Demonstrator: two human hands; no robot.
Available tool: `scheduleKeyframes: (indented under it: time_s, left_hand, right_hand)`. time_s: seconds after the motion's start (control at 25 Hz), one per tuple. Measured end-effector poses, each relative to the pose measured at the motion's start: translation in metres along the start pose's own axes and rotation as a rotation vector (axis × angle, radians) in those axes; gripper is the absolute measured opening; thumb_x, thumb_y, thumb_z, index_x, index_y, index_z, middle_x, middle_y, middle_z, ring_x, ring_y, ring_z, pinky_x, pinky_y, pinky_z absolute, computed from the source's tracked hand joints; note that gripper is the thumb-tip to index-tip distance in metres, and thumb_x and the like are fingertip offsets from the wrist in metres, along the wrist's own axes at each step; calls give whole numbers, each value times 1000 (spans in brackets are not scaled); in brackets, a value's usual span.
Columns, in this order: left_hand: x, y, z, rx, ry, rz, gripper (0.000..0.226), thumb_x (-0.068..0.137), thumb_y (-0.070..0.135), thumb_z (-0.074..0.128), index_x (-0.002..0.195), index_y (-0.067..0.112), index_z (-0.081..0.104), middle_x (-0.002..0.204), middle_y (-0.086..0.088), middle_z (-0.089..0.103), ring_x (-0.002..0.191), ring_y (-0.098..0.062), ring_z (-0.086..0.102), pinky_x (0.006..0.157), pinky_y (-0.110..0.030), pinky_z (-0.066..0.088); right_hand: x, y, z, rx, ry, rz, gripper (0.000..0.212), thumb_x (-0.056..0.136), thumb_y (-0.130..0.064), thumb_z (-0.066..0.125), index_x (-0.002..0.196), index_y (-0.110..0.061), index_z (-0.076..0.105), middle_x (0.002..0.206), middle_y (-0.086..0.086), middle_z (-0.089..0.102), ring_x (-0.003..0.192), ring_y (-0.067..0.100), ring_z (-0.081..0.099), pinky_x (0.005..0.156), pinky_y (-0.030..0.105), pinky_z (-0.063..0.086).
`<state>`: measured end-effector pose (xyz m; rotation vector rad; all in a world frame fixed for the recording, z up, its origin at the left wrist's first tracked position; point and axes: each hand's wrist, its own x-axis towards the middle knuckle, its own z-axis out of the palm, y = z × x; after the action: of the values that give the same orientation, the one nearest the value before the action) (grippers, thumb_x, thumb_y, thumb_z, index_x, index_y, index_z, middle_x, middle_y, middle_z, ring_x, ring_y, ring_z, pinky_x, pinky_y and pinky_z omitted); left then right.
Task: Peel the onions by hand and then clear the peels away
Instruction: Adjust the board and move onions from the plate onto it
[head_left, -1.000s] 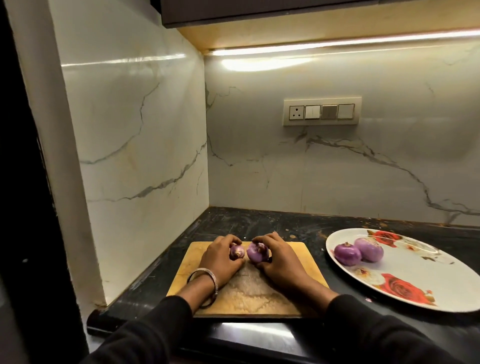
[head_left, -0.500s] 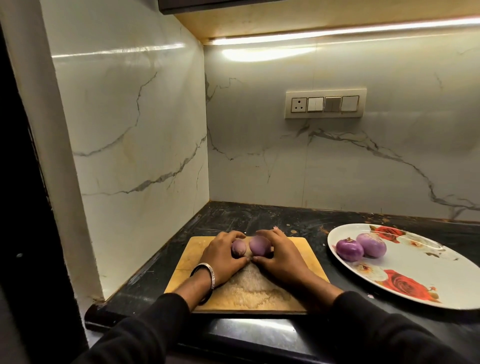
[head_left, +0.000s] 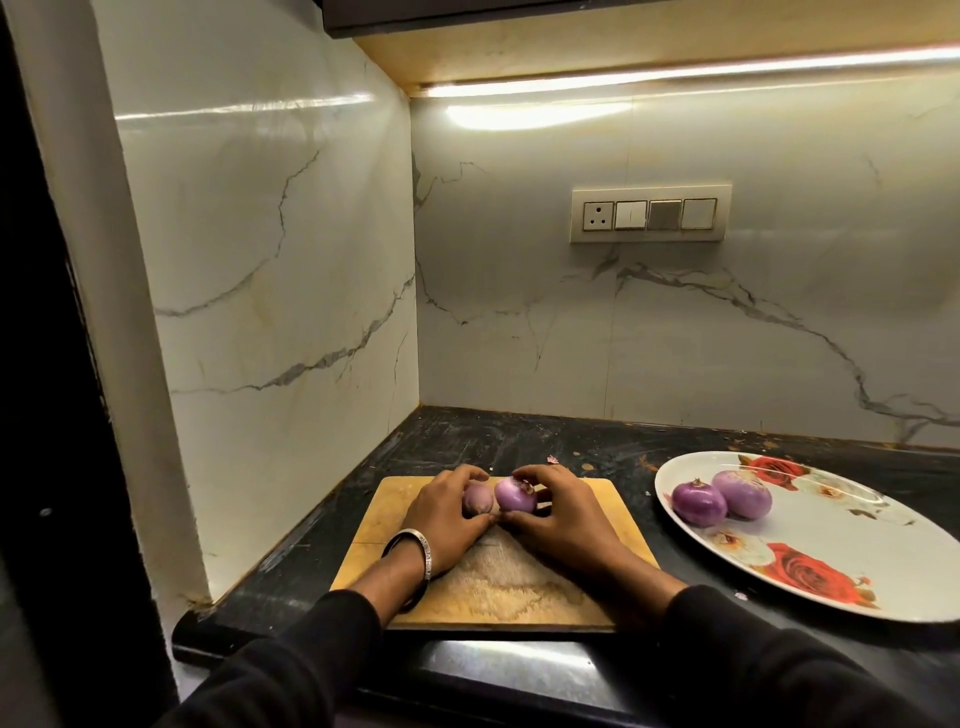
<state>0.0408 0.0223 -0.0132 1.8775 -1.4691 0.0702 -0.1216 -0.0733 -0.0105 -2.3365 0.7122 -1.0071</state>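
Over the board (head_left: 618, 525), left hand (head_left: 447, 519) curls round a small onion (head_left: 478, 500); right hand (head_left: 563, 519) grips a bigger onion (head_left: 514, 494); the two touch.

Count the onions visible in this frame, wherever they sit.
4. One in the left hand over the cutting board, one in the right hand beside it, two touching on the floral plate. None seems hidden.

Dim scene – under-cabinet light strip (head_left: 675, 73) glares on marble wall (head_left: 260, 234) (wide-angle bending at edges), foreground shadowed.
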Motion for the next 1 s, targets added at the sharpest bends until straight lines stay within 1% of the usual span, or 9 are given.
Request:
scheduleKeyframes:
  time_s: [0.08,0.16,0.28,0.44,0.6,0.68,0.8,0.88,1.0]
  left_hand:
    - [1,-1,1,1,2,3,49,83,32,78,126,29,56,122,4,60,103,-9,57,89,-25,52]
    - [1,-2,2,0,-3,-4,49,82,30,77,127,28,56,122,3,61,104,-10,57,91,-28,52]
    - [1,-2,2,-2,-6,-11,50,82,29,77,127,28,56,122,3,61,105,-10,58,92,-29,52]
    - [2,-2,3,-10,-13,-18,51,82,29,76,128,28,55,122,3,60,106,-10,58,92,-27,52]
    - [1,-1,1,-5,-11,-26,56,80,33,77,130,28,52,124,3,59,108,-10,56,94,-29,51]
    - [0,1,0,20,-20,-41,60,79,39,76,132,32,49,126,4,57,112,-13,54,97,-35,51]
    - [2,7,-7,81,-56,-62,72,76,44,76,138,34,43,134,3,53,121,-17,51,102,-43,47]
    - [5,12,-13,95,-80,-67,78,74,44,78,142,33,40,137,2,51,123,-18,50,103,-43,46]
    - [7,20,-18,67,-97,-52,83,72,48,79,142,31,40,138,1,51,124,-18,50,102,-43,48]
  right_hand:
    - [-2,-1,2,6,-26,-16,53,74,-34,83,121,-27,60,112,-11,58,97,6,61,80,22,57]
    - [-2,-1,4,-31,-46,-17,61,73,-38,81,128,-28,56,118,-11,56,102,6,60,84,24,57]
    - [-1,-1,3,-40,-62,19,72,73,-40,81,136,-26,49,125,-9,52,107,8,58,89,26,56]
    - [-1,-1,4,-33,-68,13,76,73,-39,82,139,-24,47,129,-5,52,110,8,56,91,25,55]
    - [-1,0,3,-19,-57,-12,82,71,-48,82,140,-23,45,130,-4,51,111,8,55,91,28,56]
    - [-2,0,0,-14,-36,-18,82,72,-52,80,140,-21,46,131,-3,52,112,8,55,93,30,54]
    - [-6,-3,-13,-28,-28,-22,79,77,-56,74,141,-18,46,130,-3,52,111,8,55,94,27,52]
    - [-11,-2,-23,-38,-28,-18,76,79,-56,73,140,-18,47,128,-3,52,110,8,55,93,26,51]
    - [-19,3,-38,-50,-11,-27,69,82,-47,74,138,-17,49,127,0,53,106,10,58,91,25,51]
